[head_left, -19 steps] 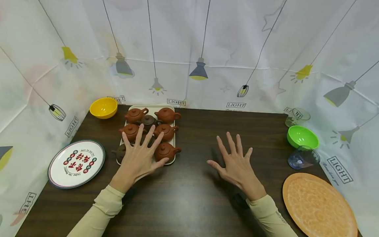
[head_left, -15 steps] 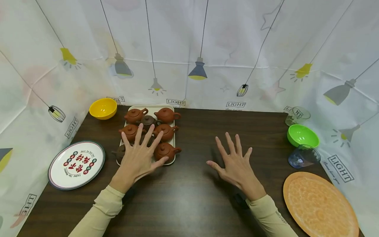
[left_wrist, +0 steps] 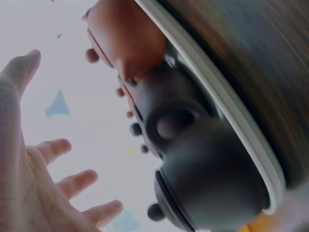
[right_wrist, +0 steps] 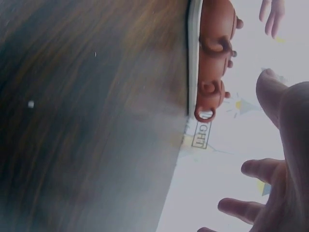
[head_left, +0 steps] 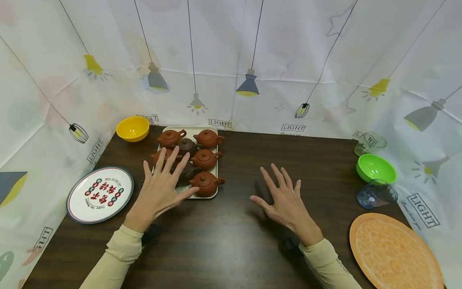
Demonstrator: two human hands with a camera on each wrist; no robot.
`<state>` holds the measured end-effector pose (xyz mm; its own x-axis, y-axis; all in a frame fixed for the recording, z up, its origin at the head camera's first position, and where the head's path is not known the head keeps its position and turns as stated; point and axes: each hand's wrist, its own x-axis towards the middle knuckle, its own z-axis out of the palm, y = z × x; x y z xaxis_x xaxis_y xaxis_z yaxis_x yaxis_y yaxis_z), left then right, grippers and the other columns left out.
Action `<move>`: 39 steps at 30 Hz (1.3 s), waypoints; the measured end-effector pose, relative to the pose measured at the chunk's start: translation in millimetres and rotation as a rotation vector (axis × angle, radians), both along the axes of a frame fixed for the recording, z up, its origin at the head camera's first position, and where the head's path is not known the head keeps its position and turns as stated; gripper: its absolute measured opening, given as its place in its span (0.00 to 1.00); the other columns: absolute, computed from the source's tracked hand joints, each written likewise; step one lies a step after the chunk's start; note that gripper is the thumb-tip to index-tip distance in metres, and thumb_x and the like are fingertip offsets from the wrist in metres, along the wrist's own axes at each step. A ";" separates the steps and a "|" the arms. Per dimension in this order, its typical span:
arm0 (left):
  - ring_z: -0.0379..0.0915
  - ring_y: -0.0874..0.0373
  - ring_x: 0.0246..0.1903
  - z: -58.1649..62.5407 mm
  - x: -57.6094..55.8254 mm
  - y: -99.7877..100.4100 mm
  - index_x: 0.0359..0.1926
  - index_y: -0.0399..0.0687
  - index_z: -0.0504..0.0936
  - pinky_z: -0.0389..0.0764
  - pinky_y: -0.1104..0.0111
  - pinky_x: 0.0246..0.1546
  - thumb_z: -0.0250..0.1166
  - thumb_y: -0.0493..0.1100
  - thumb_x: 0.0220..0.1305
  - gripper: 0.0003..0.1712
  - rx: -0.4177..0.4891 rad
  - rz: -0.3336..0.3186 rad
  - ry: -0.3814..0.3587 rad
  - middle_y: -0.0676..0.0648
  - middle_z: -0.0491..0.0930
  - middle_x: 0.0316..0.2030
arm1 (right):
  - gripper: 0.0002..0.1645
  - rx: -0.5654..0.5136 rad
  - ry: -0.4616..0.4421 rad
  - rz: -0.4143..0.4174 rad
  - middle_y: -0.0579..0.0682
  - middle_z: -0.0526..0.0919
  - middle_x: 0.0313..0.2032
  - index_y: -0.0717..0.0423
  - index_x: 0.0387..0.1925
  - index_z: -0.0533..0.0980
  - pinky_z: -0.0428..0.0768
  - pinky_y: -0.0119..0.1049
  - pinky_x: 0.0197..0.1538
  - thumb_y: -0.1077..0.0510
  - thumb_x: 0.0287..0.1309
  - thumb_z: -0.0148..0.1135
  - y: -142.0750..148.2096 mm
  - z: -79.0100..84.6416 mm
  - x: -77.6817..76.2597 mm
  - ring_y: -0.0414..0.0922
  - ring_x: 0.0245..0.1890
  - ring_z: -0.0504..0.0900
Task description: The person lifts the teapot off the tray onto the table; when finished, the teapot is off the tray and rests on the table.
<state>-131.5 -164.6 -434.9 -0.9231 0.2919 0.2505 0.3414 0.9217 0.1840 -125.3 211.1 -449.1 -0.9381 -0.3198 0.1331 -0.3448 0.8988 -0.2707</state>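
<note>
A cream tray (head_left: pixel 190 130) at the back left holds several small teapots, some reddish-brown like the front right one (head_left: pixel 205 184), others dark brown (head_left: pixel 185 145). My left hand (head_left: pixel 162 186) hovers over the tray's left front part, fingers spread, hiding some of the teapots. In the left wrist view its palm and fingers are apart from a dark teapot (left_wrist: pixel 207 169). My right hand (head_left: pixel 286 202) is held above the dark table to the right of the tray, fingers spread and holding nothing. Reddish-brown teapots (right_wrist: pixel 215 21) appear beyond it in the right wrist view.
On the left are a yellow bowl (head_left: pixel 132 129) and a white plate with red lettering (head_left: pixel 101 195). Along the right side stand a clear glass (head_left: pixel 369 143), a green bowl (head_left: pixel 376 168), a bluish glass (head_left: pixel 376 194) and a round orange board (head_left: pixel 397 251). A printed curtain encloses the table.
My left hand has shifted a little leftward over the tray, uncovering more of the dark teapots in its middle. The right hand has barely moved; its fingers look slightly more bent. The head view has shifted slightly.
</note>
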 end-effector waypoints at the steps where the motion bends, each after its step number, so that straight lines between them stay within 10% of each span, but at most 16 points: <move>1: 0.37 0.33 0.86 -0.8 1.2 -4.2 0.87 0.61 0.52 0.46 0.16 0.70 0.69 0.74 0.63 0.61 0.013 0.012 -0.011 0.43 0.45 0.88 | 0.56 -0.011 0.000 0.005 0.62 0.53 0.85 0.43 0.87 0.54 0.48 0.89 0.70 0.33 0.68 0.68 -1.9 -1.2 -0.5 0.70 0.84 0.51; 14: 0.72 0.29 0.71 -24.3 34.2 -42.9 0.73 0.42 0.76 0.77 0.31 0.63 0.80 0.54 0.62 0.44 0.186 0.176 0.233 0.31 0.74 0.73 | 0.42 -0.207 0.116 0.121 0.67 0.75 0.71 0.56 0.77 0.71 0.48 0.85 0.74 0.52 0.67 0.74 -23.3 -13.6 -12.0 0.67 0.71 0.77; 23: 0.64 0.27 0.75 -33.6 39.8 -63.5 0.81 0.35 0.60 0.68 0.32 0.72 0.79 0.50 0.64 0.55 0.477 0.313 -0.113 0.26 0.65 0.77 | 0.35 -0.351 0.045 0.124 0.65 0.83 0.64 0.58 0.74 0.74 0.71 0.67 0.75 0.56 0.69 0.73 -47.0 -12.2 -21.9 0.64 0.64 0.84; 31: 0.76 0.24 0.65 -40.9 44.6 -61.6 0.65 0.20 0.78 0.75 0.33 0.66 0.73 0.44 0.71 0.33 0.436 0.424 -0.047 0.22 0.76 0.67 | 0.31 -0.424 -0.179 0.106 0.63 0.88 0.56 0.59 0.72 0.76 0.86 0.60 0.58 0.50 0.75 0.66 -76.2 -14.3 -37.1 0.59 0.52 0.90; 39: 0.76 0.25 0.65 -48.6 38.4 -62.4 0.67 0.19 0.75 0.81 0.39 0.61 0.75 0.48 0.69 0.39 0.279 0.296 -0.134 0.21 0.71 0.70 | 0.26 -0.477 -0.478 0.144 0.56 0.91 0.37 0.56 0.62 0.80 0.82 0.39 0.35 0.41 0.81 0.55 -96.5 -25.5 -63.7 0.45 0.31 0.88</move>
<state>-93.1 -227.0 -483.5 -0.9866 -0.0527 0.1543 0.0254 0.8851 0.4648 -188.9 114.6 -474.7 -0.8811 -0.4553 -0.1277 -0.1962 0.5979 -0.7772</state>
